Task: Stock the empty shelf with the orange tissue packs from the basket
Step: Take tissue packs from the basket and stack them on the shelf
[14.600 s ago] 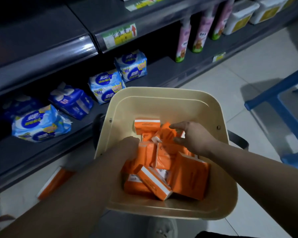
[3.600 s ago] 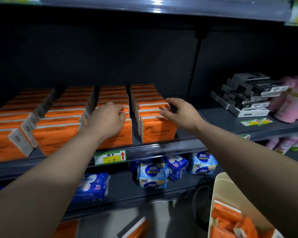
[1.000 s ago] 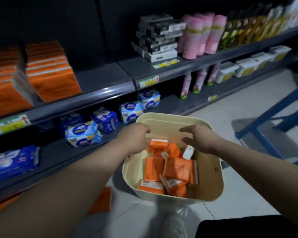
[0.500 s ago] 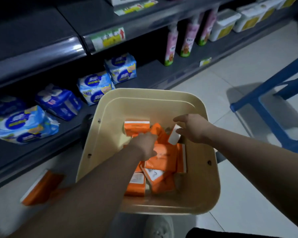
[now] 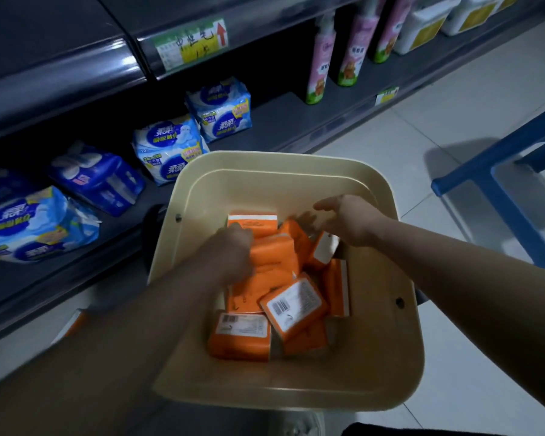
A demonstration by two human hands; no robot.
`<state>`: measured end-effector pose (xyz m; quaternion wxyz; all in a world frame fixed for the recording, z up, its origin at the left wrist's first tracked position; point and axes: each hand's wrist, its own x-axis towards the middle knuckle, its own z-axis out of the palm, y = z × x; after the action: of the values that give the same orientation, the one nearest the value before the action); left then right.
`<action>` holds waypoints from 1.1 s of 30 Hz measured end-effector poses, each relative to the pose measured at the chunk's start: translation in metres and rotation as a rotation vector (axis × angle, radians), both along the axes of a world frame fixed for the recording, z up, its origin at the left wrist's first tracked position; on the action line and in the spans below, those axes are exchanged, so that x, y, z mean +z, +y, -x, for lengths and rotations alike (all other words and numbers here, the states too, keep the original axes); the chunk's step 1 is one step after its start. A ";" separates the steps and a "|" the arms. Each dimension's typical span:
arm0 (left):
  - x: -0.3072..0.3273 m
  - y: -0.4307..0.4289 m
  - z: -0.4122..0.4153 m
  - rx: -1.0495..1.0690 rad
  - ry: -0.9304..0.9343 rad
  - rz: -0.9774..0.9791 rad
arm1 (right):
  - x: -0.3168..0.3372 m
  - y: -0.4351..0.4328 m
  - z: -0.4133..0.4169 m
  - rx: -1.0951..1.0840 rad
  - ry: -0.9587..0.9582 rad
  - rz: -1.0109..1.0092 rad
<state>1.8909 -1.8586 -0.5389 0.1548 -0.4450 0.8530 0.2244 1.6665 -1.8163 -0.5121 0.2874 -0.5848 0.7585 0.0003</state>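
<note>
Step in hand: picking up the next orange tissue packs (image 5: 283, 278) from the basket (image 5: 277, 162).

Position of parts:
- The packs lie in a loose, disordered heap on the basket floor. Some lie flat, some stand on edge, and two show barcode labels upward. The shelf to be stocked is not in this view.
- The left hand (image 5: 233, 250) is low in the basket, knuckles up, pressed against the upper packs of the heap. Its fingers are hidden under the hand, so it cannot be told whether they have closed on a pack.
- The right hand (image 5: 353, 220) hovers above the far right of the heap. Its fingers (image 5: 324, 206) are apart and extended, holding nothing.

Recommended procedure:
1. Each hand should take packs that lie parallel, so that they come out as one aligned block.
2. The grip is best placed across the short sides. The wrappers look soft and slick, and a pinch on one corner is likely to let a pack slide free.
3. The right hand should choose a pack on top of the heap and leave the ones wedged on edge against the basket wall.
4. The lift should go straight up, clear of the rim.

Caution: an orange object that looks like another pack (image 5: 73, 324) lies on the floor beside the lower shelf (image 5: 280, 121). An overfilled hand risks more drops.
</note>
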 end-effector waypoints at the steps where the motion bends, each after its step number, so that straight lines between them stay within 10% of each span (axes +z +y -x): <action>1: 0.014 -0.007 -0.010 0.056 0.057 0.001 | -0.001 -0.003 -0.004 0.020 0.002 -0.006; 11: 0.088 -0.027 -0.071 0.176 0.440 0.250 | -0.034 -0.019 -0.060 0.336 -0.023 -0.169; 23: 0.081 -0.031 -0.088 0.300 0.562 0.231 | -0.065 -0.038 -0.071 0.823 0.502 -0.125; 33: 0.109 -0.023 -0.111 0.372 0.614 0.276 | 0.025 -0.042 -0.057 0.175 -0.073 0.082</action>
<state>2.0022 -1.8813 -0.4296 -0.2123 -0.5210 0.7865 0.2547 1.7234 -1.8588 -0.4869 0.2898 -0.6596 0.6930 -0.0270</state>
